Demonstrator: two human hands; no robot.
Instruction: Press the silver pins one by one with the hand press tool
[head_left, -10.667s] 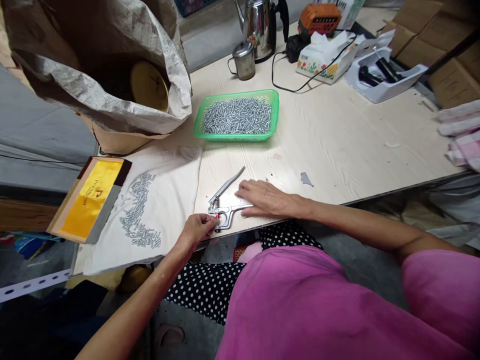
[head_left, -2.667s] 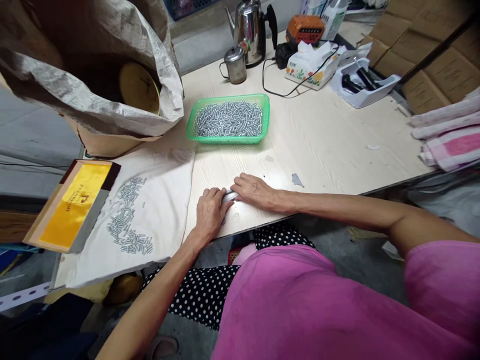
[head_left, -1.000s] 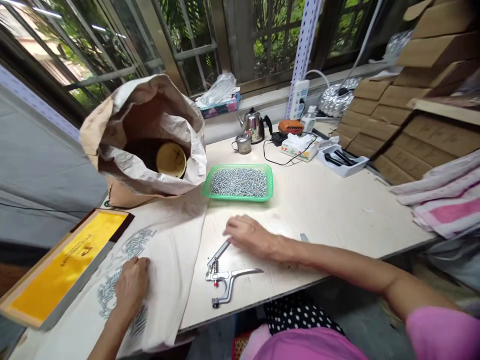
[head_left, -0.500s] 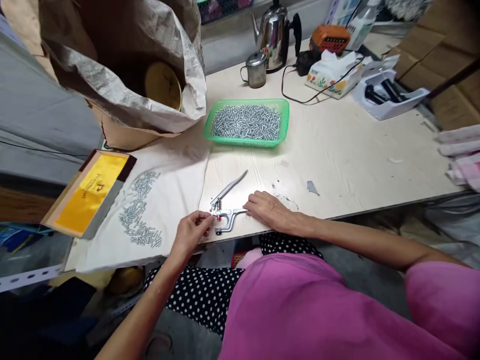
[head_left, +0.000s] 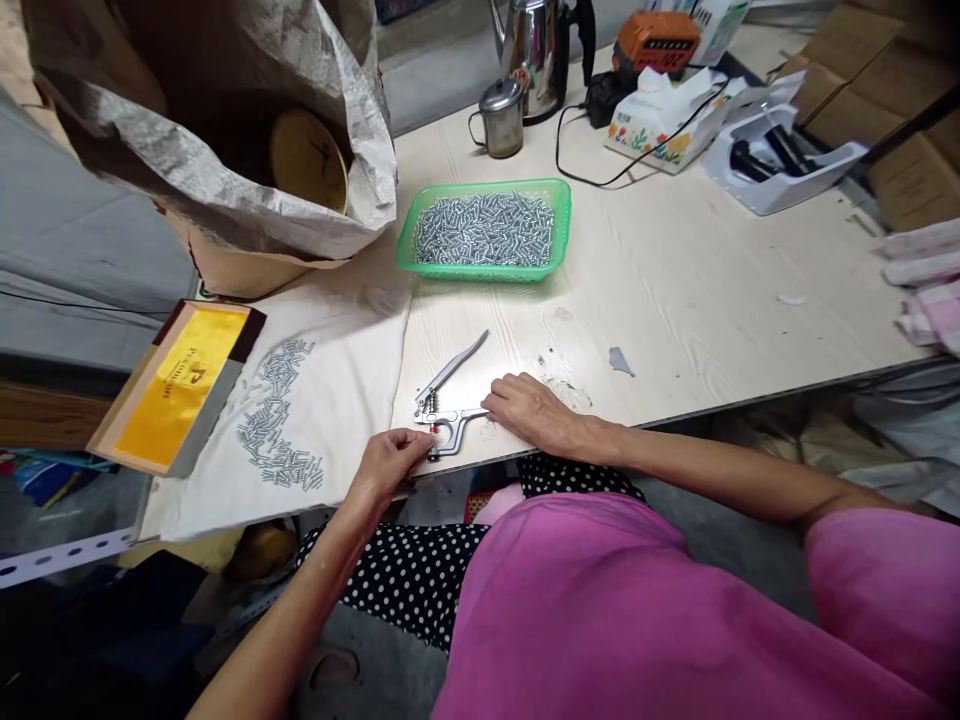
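A pair of silver snap fastener pliers [head_left: 448, 417], with a spring and a red part at the jaw, lies at the table's front edge with its handles spread. My right hand [head_left: 534, 412] is closed over the end of the lower handle. Beside the jaw, my left hand [head_left: 390, 462] has thumb and fingertips pinched together; whatever they hold is too small to make out. Left of that hand, many small metal pins [head_left: 277, 430] lie scattered on a white cloth [head_left: 352, 370]. A green basket [head_left: 480, 272] full of similar metal pieces stands behind the pliers.
A large paper sack [head_left: 367, 170] stands open at the back left, near a yellow box [head_left: 176, 390]. Farther back are a metal mug [head_left: 501, 125], a kettle [head_left: 536, 60], a tissue box [head_left: 652, 135] and a white tray [head_left: 765, 195].
My left hand has shifted from the side of the pliers' body down toward the red part of the jaw. My right hand stays on the handle. The whole view has shifted slightly.
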